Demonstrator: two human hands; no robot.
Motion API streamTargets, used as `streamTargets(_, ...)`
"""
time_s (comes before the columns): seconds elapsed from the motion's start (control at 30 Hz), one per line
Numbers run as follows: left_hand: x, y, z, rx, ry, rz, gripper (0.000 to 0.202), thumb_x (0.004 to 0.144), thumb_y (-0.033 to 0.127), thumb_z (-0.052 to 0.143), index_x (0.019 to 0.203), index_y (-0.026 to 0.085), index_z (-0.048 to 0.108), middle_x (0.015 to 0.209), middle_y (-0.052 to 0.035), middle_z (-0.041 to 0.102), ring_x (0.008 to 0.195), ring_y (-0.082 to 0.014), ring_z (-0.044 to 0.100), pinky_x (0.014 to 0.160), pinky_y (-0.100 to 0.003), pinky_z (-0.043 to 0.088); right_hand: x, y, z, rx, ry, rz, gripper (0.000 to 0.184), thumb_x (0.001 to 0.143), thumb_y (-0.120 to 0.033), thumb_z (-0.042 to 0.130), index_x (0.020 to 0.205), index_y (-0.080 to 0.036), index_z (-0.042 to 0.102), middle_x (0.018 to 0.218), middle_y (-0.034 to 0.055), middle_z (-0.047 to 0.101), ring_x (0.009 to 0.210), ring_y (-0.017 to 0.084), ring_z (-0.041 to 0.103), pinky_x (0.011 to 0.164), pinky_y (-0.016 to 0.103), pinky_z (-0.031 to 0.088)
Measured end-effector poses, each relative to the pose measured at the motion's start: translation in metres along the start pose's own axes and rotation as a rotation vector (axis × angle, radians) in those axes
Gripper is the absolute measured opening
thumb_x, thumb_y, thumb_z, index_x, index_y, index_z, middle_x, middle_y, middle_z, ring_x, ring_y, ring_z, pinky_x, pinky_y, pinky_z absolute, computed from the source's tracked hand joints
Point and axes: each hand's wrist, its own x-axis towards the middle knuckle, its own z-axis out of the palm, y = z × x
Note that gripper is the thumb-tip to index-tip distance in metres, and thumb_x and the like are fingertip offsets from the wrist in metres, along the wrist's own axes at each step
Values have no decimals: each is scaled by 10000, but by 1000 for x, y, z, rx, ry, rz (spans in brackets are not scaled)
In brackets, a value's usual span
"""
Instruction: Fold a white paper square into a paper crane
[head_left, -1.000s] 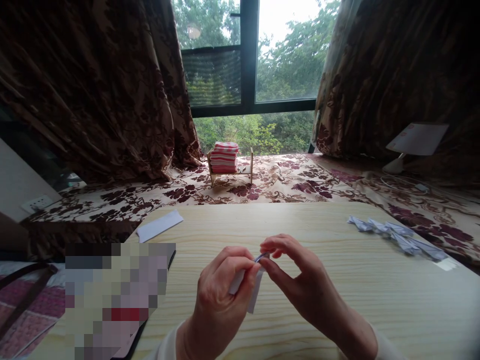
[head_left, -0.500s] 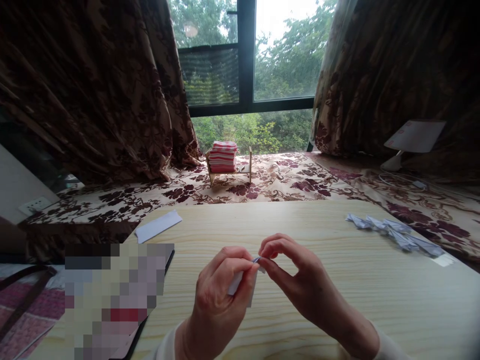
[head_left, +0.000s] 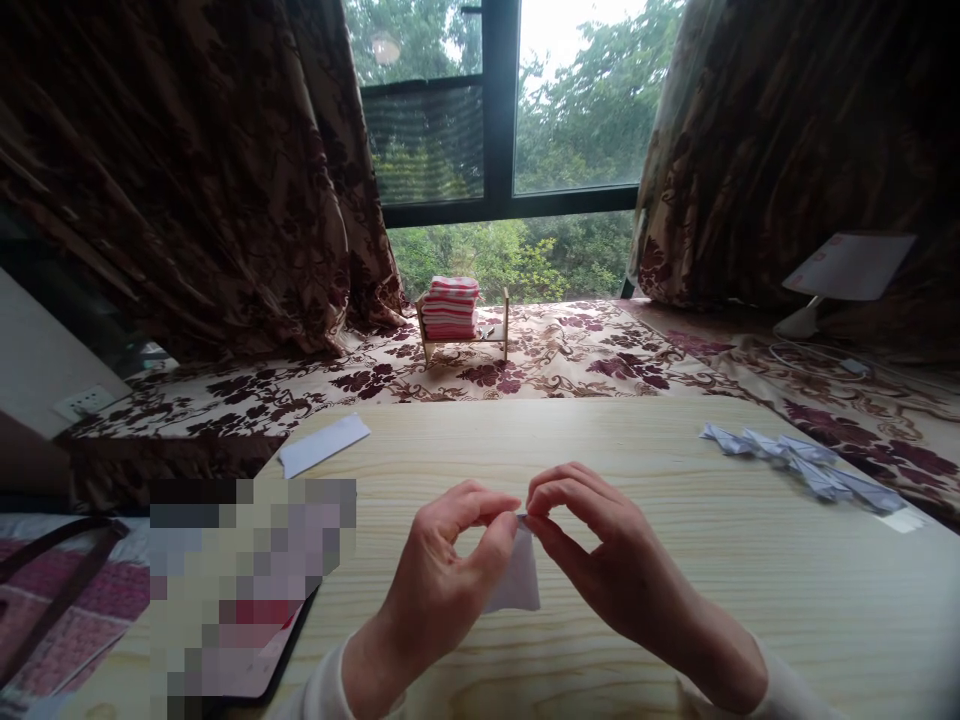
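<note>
A small piece of white paper (head_left: pixel 519 580) hangs between my hands over the light wooden table (head_left: pixel 637 440). Thumb and fingers of my left hand (head_left: pixel 454 570) close on its upper edge. My right hand (head_left: pixel 600 540) pinches the top corner of the same paper, its fingertips almost meeting the left ones. That pinched edge looks folded or twisted, though the fingertips cover most of it. Behind the left thumb, part of the sheet is hidden.
A flat white paper strip (head_left: pixel 326 446) lies at the table's far left. Several folded paper pieces (head_left: pixel 806 462) cluster at the far right. A blurred-out flat item (head_left: pixel 262 640) is at the left edge. Beyond stand striped cloths (head_left: pixel 452 308) on a small rack and a lamp (head_left: pixel 847 270).
The fingers have shifted along the paper's top edge, and more of the sheet now hangs in sight below them. The whole view has moved slightly.
</note>
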Motion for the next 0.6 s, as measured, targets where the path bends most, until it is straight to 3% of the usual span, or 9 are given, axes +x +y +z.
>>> streamTargets(0.1, 2, 3, -2, 63, -12, 58, 219, 838, 145, 523, 728, 153, 713, 740, -29, 661, 696, -130, 624, 656, -206, 483, 0, 1, -1, -7, -12, -14, 152, 867, -54, 538, 810, -194, 525, 812, 26, 605, 768, 146, 541, 692, 274, 451)
streamTargets(0.27, 2, 1, 0, 168, 5, 163, 205, 820, 106, 538, 696, 133, 699, 661, -28, 629, 629, -124, 590, 609, -209, 454, -1, 5, 0, -4, -15, 9, 134, 870, -74, 550, 805, -191, 542, 820, 26, 613, 782, 146, 547, 706, 270, 450)
streamTargets(0.4, 0, -1, 2, 188, 88, 211, 222, 838, 110, 531, 663, 135, 665, 628, -17, 596, 590, -113, 554, 585, -210, 432, -2, 7, 2, 46, -3, 128, 56, 860, -129, 590, 863, -185, 583, 813, 17, 615, 763, 137, 559, 701, 250, 452)
streamTargets(0.47, -1, 0, 3, 163, 108, 201, 222, 850, 124, 529, 670, 141, 657, 640, -15, 603, 599, -114, 559, 592, -208, 435, -2, 6, 3, 67, -13, 214, 17, 864, -166, 593, 859, -180, 603, 779, 7, 616, 725, 129, 556, 676, 237, 447)
streamTargets(0.6, -3, 2, 2, 88, 107, 103, 222, 868, 177, 528, 688, 151, 654, 670, -18, 609, 634, -127, 573, 614, -213, 446, -2, 3, 5, 113, -58, 299, 198, 913, -241, 515, 737, -179, 580, 672, -13, 564, 639, 115, 515, 596, 224, 419)
